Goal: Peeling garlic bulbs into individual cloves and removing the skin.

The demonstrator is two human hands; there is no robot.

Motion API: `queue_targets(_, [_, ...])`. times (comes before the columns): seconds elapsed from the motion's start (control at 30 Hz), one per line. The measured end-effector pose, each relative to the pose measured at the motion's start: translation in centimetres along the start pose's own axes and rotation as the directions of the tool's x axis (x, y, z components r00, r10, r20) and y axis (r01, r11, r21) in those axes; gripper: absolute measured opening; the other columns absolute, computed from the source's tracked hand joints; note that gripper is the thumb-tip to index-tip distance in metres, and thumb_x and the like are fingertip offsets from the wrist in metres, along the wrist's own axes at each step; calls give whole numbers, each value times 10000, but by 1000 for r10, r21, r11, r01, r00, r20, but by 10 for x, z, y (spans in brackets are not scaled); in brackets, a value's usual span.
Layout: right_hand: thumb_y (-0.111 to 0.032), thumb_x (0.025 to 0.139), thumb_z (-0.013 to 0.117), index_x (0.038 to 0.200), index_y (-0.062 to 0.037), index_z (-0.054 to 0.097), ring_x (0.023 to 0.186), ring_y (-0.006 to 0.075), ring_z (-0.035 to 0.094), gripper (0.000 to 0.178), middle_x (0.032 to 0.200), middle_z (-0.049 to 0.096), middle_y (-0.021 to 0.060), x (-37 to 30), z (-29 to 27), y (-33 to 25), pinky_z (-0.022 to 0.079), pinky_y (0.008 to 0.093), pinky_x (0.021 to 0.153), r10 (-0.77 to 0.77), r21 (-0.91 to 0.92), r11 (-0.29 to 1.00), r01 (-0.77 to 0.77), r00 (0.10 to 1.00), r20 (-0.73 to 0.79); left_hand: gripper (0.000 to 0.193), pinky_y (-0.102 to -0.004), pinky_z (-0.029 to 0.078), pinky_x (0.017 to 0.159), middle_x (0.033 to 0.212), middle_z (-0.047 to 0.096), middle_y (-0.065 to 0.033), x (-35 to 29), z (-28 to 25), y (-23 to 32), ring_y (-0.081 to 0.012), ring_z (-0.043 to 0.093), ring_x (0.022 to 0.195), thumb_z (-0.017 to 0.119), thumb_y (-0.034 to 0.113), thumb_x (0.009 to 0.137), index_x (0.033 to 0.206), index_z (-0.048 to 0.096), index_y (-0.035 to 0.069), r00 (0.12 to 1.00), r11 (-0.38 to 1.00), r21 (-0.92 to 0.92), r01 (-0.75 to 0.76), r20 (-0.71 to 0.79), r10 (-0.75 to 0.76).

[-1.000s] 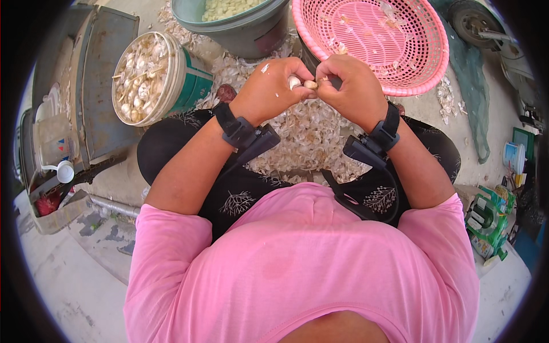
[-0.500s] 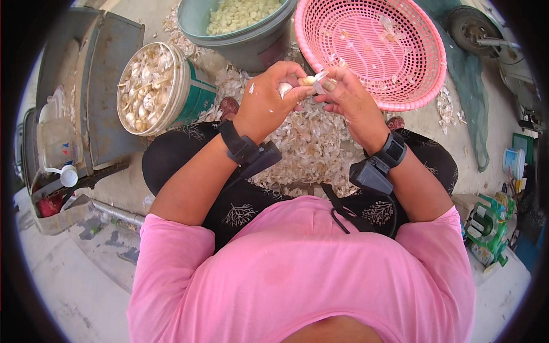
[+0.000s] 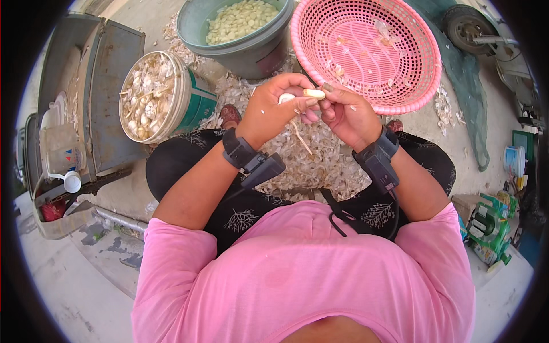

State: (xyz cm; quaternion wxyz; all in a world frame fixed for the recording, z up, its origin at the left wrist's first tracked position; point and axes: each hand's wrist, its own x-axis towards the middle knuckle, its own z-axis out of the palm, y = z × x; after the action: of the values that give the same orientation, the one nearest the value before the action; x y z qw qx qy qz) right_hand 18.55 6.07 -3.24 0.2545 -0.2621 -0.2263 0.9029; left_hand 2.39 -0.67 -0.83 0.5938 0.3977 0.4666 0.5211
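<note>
A pale, peeled-looking garlic clove (image 3: pixel 313 93) is pinched at my left hand's thumb and fingertips. My left hand (image 3: pixel 278 108) is closed, with more white garlic (image 3: pixel 285 98) tucked between its thumb and curled fingers. Below those fingers hangs a thin dry garlic stem (image 3: pixel 302 137). From the other side, my right hand (image 3: pixel 351 114) has its thumb and finger closed at the clove's right end. Both hands are over a heap of loose papery garlic skins (image 3: pixel 314 166) between my knees.
A white-and-green bucket (image 3: pixel 197 108) of unpeeled garlic stands at left. Behind my hands are a grey tub (image 3: pixel 251 54) of peeled cloves in liquid and a pink plastic basket (image 3: pixel 423 97) with scattered skins. Green netting (image 3: pixel 469 108) lies right, beside a wheel (image 3: pixel 470 28).
The loose skin at my right fingertips is no longer there, and the clove looks bare. Both hands have come slightly lower in the picture. A stem now shows beneath the left hand.
</note>
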Motion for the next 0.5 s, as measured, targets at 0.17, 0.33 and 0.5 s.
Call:
queue_targets(0.17, [-164, 868, 470, 848, -41, 533, 575, 47, 442, 139, 711, 513, -9, 0, 3, -5, 352, 170, 518, 71, -39, 997, -71, 997, 4, 302, -284, 515, 668, 942, 599, -131, 2, -4, -2, -190, 617, 782, 560, 83, 829, 1110, 468, 20, 980, 940, -287, 184, 134, -150])
queue_targets(0.33, [-188, 868, 494, 859, -51, 544, 573, 32, 426, 147, 685, 505, -31, 1, 11, -8, 337, 165, 507, -141, -438, 892, 116, 990, -26, 354, -269, 514, 666, 958, 591, -143, 5, -10, -3, -182, 614, 769, 573, 77, 817, 1140, 444, 13, 966, 914, -315, 254, 119, -228])
queue_targets(0.5, [-186, 865, 509, 855, -50, 558, 573, 21, 422, 145, 660, 501, -42, -3, 18, 0, 343, 165, 515, -192, -625, 762, 172, 981, 36, 343, -225, 495, 606, 923, 589, -120, 4, -5, -9, -136, 597, 724, 624, 37, 769, 1066, 456, 3, 989, 985, -86, 149, -2, -150])
